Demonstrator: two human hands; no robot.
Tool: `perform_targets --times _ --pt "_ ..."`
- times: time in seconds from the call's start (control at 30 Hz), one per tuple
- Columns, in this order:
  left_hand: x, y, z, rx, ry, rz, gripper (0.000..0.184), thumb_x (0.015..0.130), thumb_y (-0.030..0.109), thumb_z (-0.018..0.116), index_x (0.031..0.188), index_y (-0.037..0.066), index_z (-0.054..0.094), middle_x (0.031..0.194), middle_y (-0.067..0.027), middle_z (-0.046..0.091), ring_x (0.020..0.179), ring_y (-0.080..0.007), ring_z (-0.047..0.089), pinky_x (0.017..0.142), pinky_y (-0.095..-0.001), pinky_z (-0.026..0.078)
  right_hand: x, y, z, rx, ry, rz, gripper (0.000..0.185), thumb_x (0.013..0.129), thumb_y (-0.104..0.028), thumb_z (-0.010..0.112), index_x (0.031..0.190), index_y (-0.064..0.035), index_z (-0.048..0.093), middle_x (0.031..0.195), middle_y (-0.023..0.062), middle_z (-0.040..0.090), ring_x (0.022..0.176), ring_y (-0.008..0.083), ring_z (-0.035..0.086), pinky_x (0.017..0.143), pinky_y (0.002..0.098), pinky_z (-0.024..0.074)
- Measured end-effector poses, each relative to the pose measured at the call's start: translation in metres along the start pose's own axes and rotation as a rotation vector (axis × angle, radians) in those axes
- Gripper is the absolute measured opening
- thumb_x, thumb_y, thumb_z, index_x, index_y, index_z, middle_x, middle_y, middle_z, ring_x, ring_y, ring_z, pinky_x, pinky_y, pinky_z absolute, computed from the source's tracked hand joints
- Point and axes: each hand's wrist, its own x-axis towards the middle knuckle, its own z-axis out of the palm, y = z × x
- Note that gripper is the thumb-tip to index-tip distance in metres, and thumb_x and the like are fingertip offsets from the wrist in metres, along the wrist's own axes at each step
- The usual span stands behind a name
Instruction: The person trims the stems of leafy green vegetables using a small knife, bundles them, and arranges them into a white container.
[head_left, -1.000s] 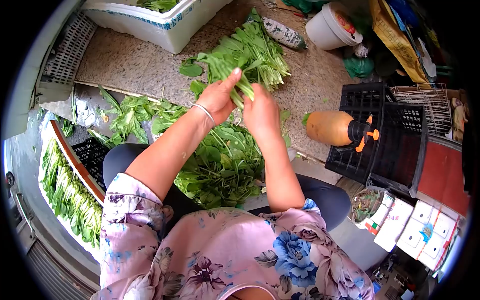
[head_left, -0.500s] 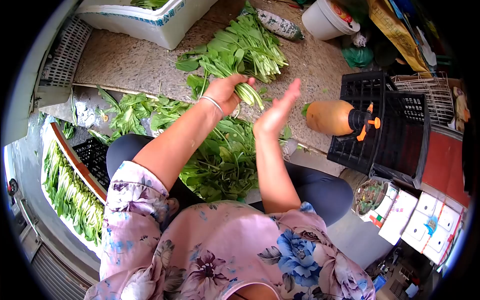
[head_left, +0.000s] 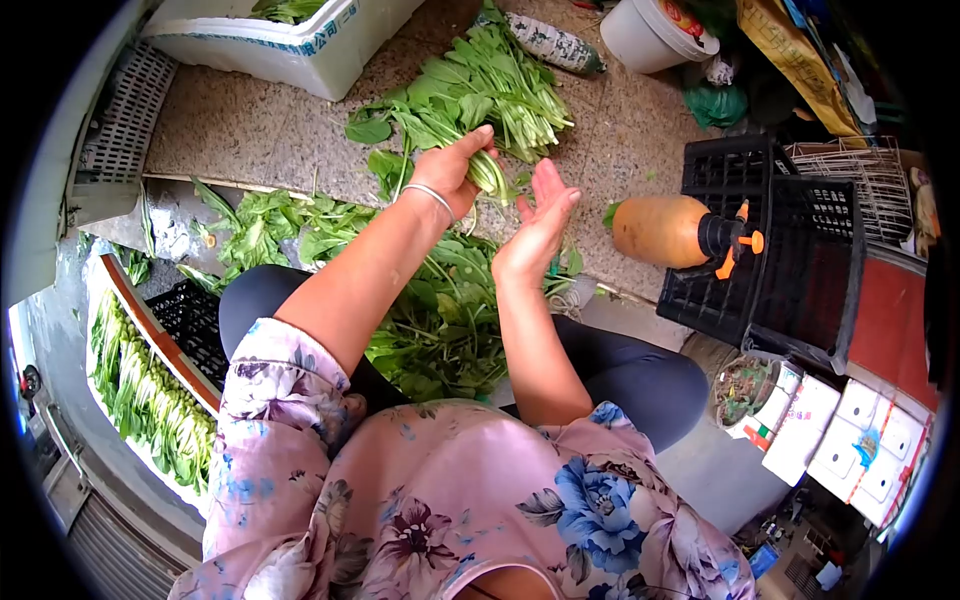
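With the middle of the view as the dial's centre, a bunch of greens (head_left: 489, 178) sits at twelve o'clock above the near edge of the table (head_left: 260, 120), gripped round its stems by the left hand (head_left: 450, 175), leaves toward eleven and pale stem ends toward one. The right hand (head_left: 540, 222) is bare of any load, palm flat and fingers extended, just beside those ends; whether it touches them is hard to tell. The step in hand looks like gathering stems and levelling their ends, a move that calls for the palm to meet them squarely while the left grip gives just enough for stems to slide. More greens (head_left: 528, 98) lie on the table beyond, and a loose leafy heap (head_left: 440, 335) fills the centre, between the knees. At eleven o'clock a white foam box (head_left: 345, 55) has leaves inside; toward half past eight, neatly laid greens (head_left: 155, 400) stand in rows. A white bucket (head_left: 640, 40) at one hides its contents. Between two and three, an orange sprayer (head_left: 655, 232) adjoins black crates (head_left: 720, 175); past three, a round tub (head_left: 745, 390) contains greenish-brown bits.
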Motion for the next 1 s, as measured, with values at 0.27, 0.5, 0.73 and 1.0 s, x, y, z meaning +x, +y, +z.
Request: perform_targets --times 0.27,0.5,0.73,1.0 --pt "-0.032 -0.02 0.027 0.124 0.119 0.075 0.022 0.077 0.019 0.067 0.085 0.0 0.059 0.083 -0.0081 0.061 0.068 -0.0181 0.054 0.064 -0.0328 0.047 0.023 0.003 0.023 -0.051 -0.111 -0.033 0.076 0.086 -0.062 0.018 0.126 0.0003 0.038 0.126 0.0176 0.04 0.113 0.0241 0.039 0.098 0.0376 0.0243" --pt "-0.005 -0.004 0.0 0.021 0.061 -0.069 0.022 0.08 0.024 0.063 0.085 0.004 0.056 0.081 -0.0043 0.058 0.067 -0.0139 0.054 0.061 -0.0282 0.049 0.01 0.003 -0.002 -0.023 -0.075 0.004 0.051 0.089 -0.043 0.041 0.116 -0.001 0.047 0.109 0.0119 0.051 0.097 0.017 0.049 0.084 0.0284 0.0372" --pt "-0.014 -0.004 0.005 0.11 0.027 -0.179 0.027 0.081 0.027 0.062 0.084 0.002 0.052 0.088 -0.0092 0.057 0.079 -0.0203 0.054 0.077 -0.0349 0.049 -0.004 0.024 -0.006 -0.395 -0.177 -0.339 0.029 0.076 -0.01 0.067 0.103 -0.0032 0.058 0.09 0.0032 0.056 0.07 0.0063 0.05 0.055 0.0192 0.0406" --pt "-0.011 -0.005 -0.003 0.093 -0.223 -0.173 0.019 0.091 0.013 0.042 0.102 0.0 0.047 0.102 -0.0101 0.056 0.095 -0.0198 0.052 0.083 -0.0368 0.043 0.017 0.011 -0.016 -0.016 -0.052 0.216 0.021 0.082 -0.016 0.061 0.09 0.0032 0.061 0.073 0.0035 0.06 0.055 0.0079 0.054 0.044 0.0194 0.0435"
